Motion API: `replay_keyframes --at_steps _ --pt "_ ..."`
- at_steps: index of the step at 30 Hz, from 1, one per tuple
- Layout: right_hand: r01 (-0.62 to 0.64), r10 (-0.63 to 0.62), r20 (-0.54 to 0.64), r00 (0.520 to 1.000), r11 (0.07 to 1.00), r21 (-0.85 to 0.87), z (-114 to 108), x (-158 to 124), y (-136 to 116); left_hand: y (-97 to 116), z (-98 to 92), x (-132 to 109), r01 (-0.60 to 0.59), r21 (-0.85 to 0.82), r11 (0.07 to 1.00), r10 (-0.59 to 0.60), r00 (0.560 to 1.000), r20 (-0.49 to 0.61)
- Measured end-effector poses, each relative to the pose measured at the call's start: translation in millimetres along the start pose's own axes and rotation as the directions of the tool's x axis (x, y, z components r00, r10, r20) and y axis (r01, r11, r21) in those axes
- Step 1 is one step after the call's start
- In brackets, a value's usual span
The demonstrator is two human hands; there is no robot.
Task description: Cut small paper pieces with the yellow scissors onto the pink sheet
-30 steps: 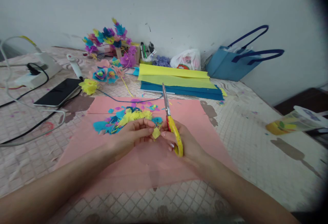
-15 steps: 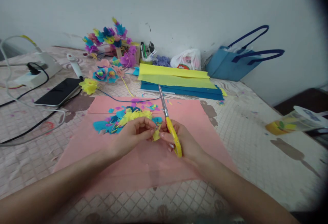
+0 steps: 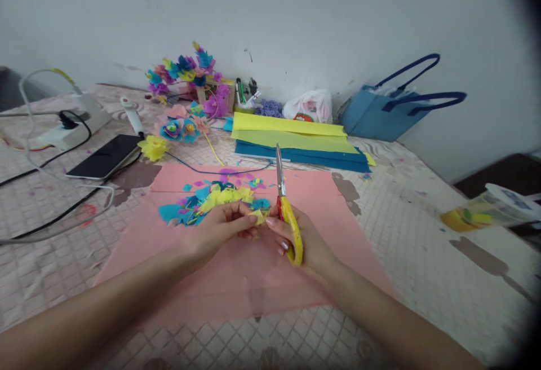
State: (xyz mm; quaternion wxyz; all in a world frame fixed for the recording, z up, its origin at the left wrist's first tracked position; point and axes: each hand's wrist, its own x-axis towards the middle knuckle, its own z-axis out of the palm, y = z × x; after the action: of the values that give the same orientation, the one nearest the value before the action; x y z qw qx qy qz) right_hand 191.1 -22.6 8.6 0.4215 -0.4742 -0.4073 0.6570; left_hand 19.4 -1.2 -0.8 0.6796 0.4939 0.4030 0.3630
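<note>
Between finger and thumb, my left hand [image 3: 231, 222] pinches a small yellow paper piece [image 3: 258, 216]. My right hand [image 3: 307, 240] carries a pair of scissors [image 3: 291, 223] with yellow handles, its closed blades pointing away from me. The right thumb and index finger also meet near the right edge of the yellow piece; whether they grip it I cannot tell. Both hands hover over a pink paper sheet [image 3: 236, 296]. Just beyond them lies a heap of cut paper pieces [image 3: 224, 196] in yellow, blue and purple.
Folded yellow and blue paper [image 3: 296, 140] lies behind the pink sheet. To the left are a phone [image 3: 105, 157], a yellow paper flower [image 3: 153, 148], a glue gun [image 3: 132, 115] and a power strip [image 3: 78, 127]. A blue bag [image 3: 376, 111] and a plastic cup [image 3: 486, 209] stand right.
The yellow piece has turned and risen slightly between my fingertips. The scissors in my right hand have swung more upright. The whole view has shifted a little.
</note>
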Motion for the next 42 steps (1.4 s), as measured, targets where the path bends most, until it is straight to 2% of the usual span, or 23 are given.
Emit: replay_keyframes --at_steps 6,9,15,18,21,25,28,32,42 --pt "0.003 -0.003 0.01 1.0 1.0 -0.03 0.2 0.4 -1.1 3.6 -2.2 0.9 -0.053 0.179 0.982 0.026 0.988 0.151" --pt "-0.003 0.004 0.024 1.0 0.999 -0.043 -0.1 0.7 0.7 1.7 -2.1 0.8 -0.063 0.216 0.974 0.027 0.985 0.168" --pt "0.012 -0.012 -0.022 1.0 1.0 -0.007 0.7 1.1 2.1 -1.7 1.9 -0.6 -0.134 0.224 0.965 0.113 0.988 0.103" --pt "0.005 -0.006 -0.024 1.0 1.0 -0.026 1.8 0.5 1.0 -0.6 3.0 -1.5 -0.109 0.219 0.97 0.1 0.994 0.052" --pt "0.053 -0.05 0.025 0.998 0.993 -0.103 0.7 -1.0 0.1 4.4 -0.3 -0.5 -0.073 0.142 0.987 0.08 0.996 -0.047" --pt "0.164 -0.133 0.136 0.982 0.953 -0.253 -4.1 -4.6 -1.0 12.8 -9.9 3.2 -0.091 0.007 0.996 0.091 0.986 -0.138" --pt "0.202 -0.141 0.174 0.975 0.89 -0.41 -5.7 -7.6 -3.6 18.1 -16.6 5.1 -0.136 -0.06 0.989 0.125 0.979 -0.16" --pt "0.25 -0.167 0.195 0.967 0.779 -0.575 -4.8 -9.2 -6.9 24.6 -21.7 5.9 -0.194 -0.065 0.979 0.179 0.966 -0.185" --pt "0.237 -0.135 0.211 0.968 0.762 -0.602 -9.8 -6.1 1.2 26.0 -27.6 8.9 -0.246 -0.114 0.963 0.219 0.953 -0.208"
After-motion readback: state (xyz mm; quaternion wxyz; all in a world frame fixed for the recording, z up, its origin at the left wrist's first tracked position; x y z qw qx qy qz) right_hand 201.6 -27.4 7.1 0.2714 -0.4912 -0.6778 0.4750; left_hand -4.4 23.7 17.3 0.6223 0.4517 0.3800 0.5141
